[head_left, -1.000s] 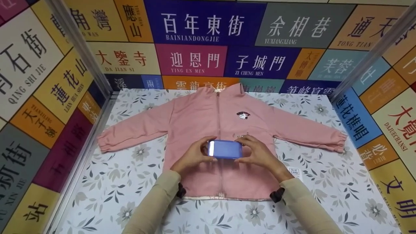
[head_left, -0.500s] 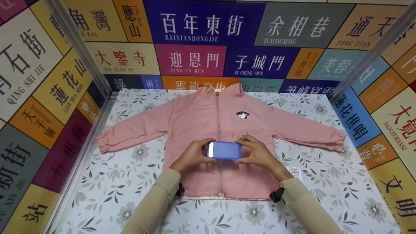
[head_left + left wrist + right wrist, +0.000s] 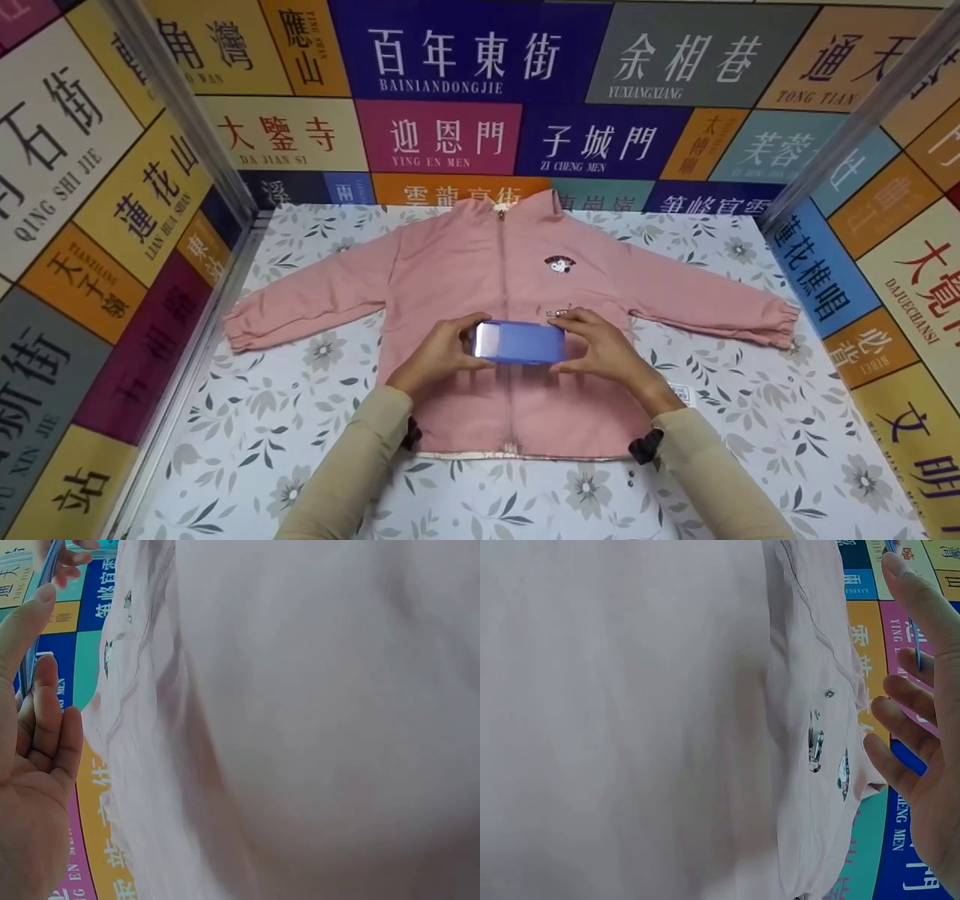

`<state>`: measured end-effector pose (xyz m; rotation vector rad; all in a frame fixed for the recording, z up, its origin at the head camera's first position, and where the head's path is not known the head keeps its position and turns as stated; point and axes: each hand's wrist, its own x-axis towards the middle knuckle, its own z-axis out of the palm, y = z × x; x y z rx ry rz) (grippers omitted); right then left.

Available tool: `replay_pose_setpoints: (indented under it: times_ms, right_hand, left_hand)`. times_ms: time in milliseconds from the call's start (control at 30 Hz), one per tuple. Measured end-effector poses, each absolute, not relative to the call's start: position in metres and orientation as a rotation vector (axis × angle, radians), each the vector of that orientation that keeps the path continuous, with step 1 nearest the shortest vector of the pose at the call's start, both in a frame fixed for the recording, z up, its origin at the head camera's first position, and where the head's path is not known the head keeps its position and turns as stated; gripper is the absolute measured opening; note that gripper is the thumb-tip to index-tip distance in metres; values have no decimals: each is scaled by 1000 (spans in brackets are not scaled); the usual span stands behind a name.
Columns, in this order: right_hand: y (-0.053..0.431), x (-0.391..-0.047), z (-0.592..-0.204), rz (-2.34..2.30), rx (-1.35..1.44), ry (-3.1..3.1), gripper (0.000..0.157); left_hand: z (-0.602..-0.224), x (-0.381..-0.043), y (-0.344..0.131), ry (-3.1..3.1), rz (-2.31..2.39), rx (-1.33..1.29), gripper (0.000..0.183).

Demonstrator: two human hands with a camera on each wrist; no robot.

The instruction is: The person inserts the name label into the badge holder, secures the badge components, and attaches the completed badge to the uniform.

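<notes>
Right hand near pink jacket (thin blue object in grip)

The left fingers and right fingers sit slightly farther apart now, the blue phone shows a broader pale band beside the left fingers, and the white card back from the right fingers is more hidden.

The beige-sleeved left arm slants toward one o'clock, the beige-sleeved right arm toward eleven. The bare left hand and bare right hand face each other, both pinching, thumbs toward six o'clock.
</notes>
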<state>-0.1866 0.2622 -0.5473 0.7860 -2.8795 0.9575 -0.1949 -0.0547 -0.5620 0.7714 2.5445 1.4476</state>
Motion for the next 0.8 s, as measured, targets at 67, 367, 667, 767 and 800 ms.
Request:
replay_pose_setpoints:
  times_ms: [67, 367, 667, 767, 800]
  right_hand:
    - [263, -187, -547, 949, 781, -2884, 85]
    - [264, -187, -544, 978, 742, -2871, 85]
    - [265, -186, -543, 1005, 693, -2889, 85]
    - [268, -186, -542, 1001, 680, -2892, 84]
    - [269, -186, -541, 1005, 673, -2890, 84]
  left_hand:
    - [-562, -195, -55, 2549, 1454, 764, 76]
    - [-563, -195, -55, 2528, 1527, 725, 81]
    - [-563, -194, -57, 2519, 1567, 688, 80]
    - [-563, -193, -60, 2560, 1546, 676, 81]
    - [-562, -193, -61, 2581, 1534, 672, 81]
